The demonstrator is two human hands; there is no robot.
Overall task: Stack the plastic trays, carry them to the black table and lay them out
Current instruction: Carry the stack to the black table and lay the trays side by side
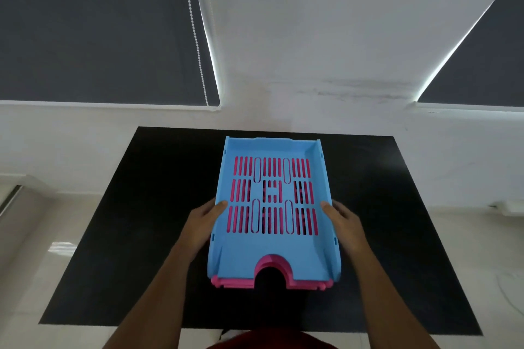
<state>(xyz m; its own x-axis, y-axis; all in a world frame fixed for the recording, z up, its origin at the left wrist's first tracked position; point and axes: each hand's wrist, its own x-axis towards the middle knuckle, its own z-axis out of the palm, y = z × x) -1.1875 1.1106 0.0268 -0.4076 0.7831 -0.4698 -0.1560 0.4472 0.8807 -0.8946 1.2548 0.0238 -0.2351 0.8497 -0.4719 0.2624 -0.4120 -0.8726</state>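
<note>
From your head camera, your left hand (202, 224) grips the left wall of the blue tray (273, 246), thumb hooked over the rim onto the tray floor and the other fingers hidden beneath the side. Your right hand (344, 225) mirrors it on the right wall, thumb lying on the inside edge, the rest of the fingers wrapped out of sight under the tray. Between your two thumbs lies the slotted floor of the blue tray, and through those slots you can see the pink tray (241, 282) nested directly underneath; its front lip sticks out below the blue one, on the near side of your fingers, around the arched cut-out.

The stack is over the middle of the black table (127, 235); whether it rests on the top or is held just above it cannot be told. The tabletop is matte and dark, spreading out well past your fingers on both sides and beyond the far end of the trays.

Beyond the table's far edge stands a white wall (312, 37) with faint scuff marks. To the left of your left hand and higher up, a dark roller blind (93, 28) covers a window, with a beaded cord (195, 34) hanging at its right edge. A second dark blind (487, 45) sits up to the right. Pale glossy floor tiles (42, 249) show on either side of the table.
</note>
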